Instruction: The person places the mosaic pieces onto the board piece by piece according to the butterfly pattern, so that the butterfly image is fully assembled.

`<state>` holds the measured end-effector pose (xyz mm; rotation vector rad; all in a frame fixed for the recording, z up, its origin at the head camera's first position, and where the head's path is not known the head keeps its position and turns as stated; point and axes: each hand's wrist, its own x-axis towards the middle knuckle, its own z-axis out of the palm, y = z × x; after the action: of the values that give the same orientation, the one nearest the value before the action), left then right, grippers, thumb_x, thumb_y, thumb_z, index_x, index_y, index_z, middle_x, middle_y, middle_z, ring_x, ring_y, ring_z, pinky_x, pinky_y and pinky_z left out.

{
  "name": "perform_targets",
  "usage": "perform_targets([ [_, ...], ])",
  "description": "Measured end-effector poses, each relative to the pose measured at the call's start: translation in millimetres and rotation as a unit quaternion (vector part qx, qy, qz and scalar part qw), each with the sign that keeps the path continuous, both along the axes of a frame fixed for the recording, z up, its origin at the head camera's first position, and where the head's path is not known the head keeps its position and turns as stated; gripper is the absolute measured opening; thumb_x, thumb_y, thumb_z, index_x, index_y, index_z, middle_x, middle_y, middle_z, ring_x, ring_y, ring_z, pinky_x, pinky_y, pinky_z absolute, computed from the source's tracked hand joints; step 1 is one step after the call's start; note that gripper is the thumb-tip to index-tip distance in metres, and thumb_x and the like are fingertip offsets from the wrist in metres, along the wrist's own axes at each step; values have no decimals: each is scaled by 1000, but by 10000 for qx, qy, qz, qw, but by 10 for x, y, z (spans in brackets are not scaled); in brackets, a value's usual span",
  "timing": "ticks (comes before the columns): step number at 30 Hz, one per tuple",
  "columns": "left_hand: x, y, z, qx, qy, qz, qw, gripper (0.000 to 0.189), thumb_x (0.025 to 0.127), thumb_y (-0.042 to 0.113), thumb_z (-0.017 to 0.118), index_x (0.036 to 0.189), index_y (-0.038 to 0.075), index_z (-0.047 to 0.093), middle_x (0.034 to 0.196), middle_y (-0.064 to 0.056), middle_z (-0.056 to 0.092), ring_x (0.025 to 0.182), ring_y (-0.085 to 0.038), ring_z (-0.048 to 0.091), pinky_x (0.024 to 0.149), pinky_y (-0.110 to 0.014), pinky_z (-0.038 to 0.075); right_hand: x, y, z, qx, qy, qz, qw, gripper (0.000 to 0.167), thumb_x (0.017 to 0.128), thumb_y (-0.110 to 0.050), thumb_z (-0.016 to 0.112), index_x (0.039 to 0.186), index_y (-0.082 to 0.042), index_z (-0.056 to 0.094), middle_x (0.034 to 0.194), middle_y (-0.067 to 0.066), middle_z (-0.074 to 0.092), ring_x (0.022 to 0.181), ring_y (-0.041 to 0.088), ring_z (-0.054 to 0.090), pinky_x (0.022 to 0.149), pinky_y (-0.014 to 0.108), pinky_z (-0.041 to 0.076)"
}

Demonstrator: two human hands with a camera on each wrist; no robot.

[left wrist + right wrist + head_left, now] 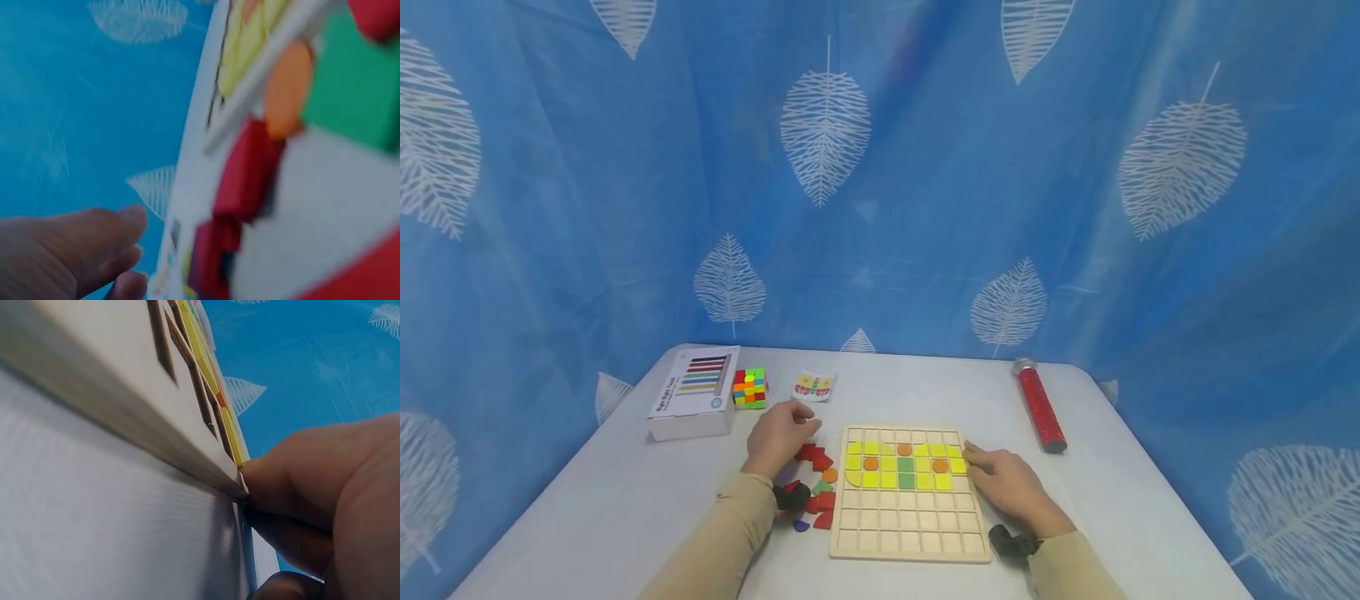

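Observation:
A wooden grid board (910, 543) lies on the table, its upper rows filled with yellow pieces (871, 480), orange discs (939, 466) and green squares (906, 481). My right hand (1011, 487) holds the board's right edge; in the right wrist view the thumb (269, 475) is at the top of the rim, other fingers lower down. To the board's left, my left hand (781, 437) hovers past a loose pile of red pieces (823, 502), fingers loosely bent, with nothing visible in them. A green piece (353, 81) and an orange disc (289, 90) lie in that pile.
Behind the left hand lies a small printed pattern card (813, 387). A colourful puzzle cube (750, 389) stands beside a white box (696, 396) at the back left. On the right lies a red glittery tube (1041, 408). A blue leaf-print curtain (910, 208) hangs behind the table.

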<state>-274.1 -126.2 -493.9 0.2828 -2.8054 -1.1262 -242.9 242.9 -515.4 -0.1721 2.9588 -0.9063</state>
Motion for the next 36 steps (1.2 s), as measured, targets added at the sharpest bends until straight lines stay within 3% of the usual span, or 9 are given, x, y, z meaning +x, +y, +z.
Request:
perform_targets([
  [7, 22, -195, -199, 112, -58, -7, 9999, 44, 81, 42, 87, 111, 12, 73, 97, -3, 70, 87, -22, 62, 85, -44, 55, -9, -8, -6, 15, -3, 18, 10000, 46, 99, -29, 65, 141, -12, 63, 152, 0, 55, 146, 35, 45, 115, 60, 36],
  [14, -5, -204, -208, 156, -184, -6, 9997, 29, 86, 29, 83, 108, 12, 75, 96, -3, 71, 88, -23, 61, 85, -45, 54, -20, -18, -17, -9, -33, 14, 10000, 46, 98, -28, 66, 142, -12, 62, 152, 0, 55, 146, 33, 45, 115, 59, 37],
  [20, -24, -224, -207, 255, -221, -37, 9994, 32, 86, 21, 81, 117, 12, 76, 108, -6, 73, 99, -25, 63, 91, -50, 55, -23, -14, -23, 2, -8, 61, 10000, 47, 98, -29, 66, 142, -12, 62, 152, 0, 55, 146, 34, 45, 115, 60, 37],
  [27, -18, -254, -259, 190, -132, 14, 9997, 42, 85, 29, 84, 121, 11, 73, 112, -7, 72, 99, -26, 63, 93, -50, 55, 1, -10, -23, -41, -29, 110, 9999, 45, 99, -26, 65, 141, -12, 63, 152, 0, 56, 145, 35, 45, 115, 60, 36],
  [31, -14, -245, -261, 89, -137, 11, 9999, 38, 85, 28, 85, 116, 11, 74, 106, -6, 71, 94, -24, 62, 90, -48, 56, 2, -15, -24, -62, -32, 105, 9999, 45, 99, -27, 65, 141, -12, 63, 151, -1, 56, 145, 34, 45, 115, 59, 36],
  [36, -21, -220, -237, 174, -143, -43, 9997, 33, 87, 24, 83, 116, 13, 75, 110, -6, 72, 99, -26, 63, 93, -49, 55, -13, -6, -21, -64, 42, 108, 9999, 44, 99, -27, 65, 140, -12, 64, 151, -1, 56, 145, 34, 46, 115, 60, 37],
])
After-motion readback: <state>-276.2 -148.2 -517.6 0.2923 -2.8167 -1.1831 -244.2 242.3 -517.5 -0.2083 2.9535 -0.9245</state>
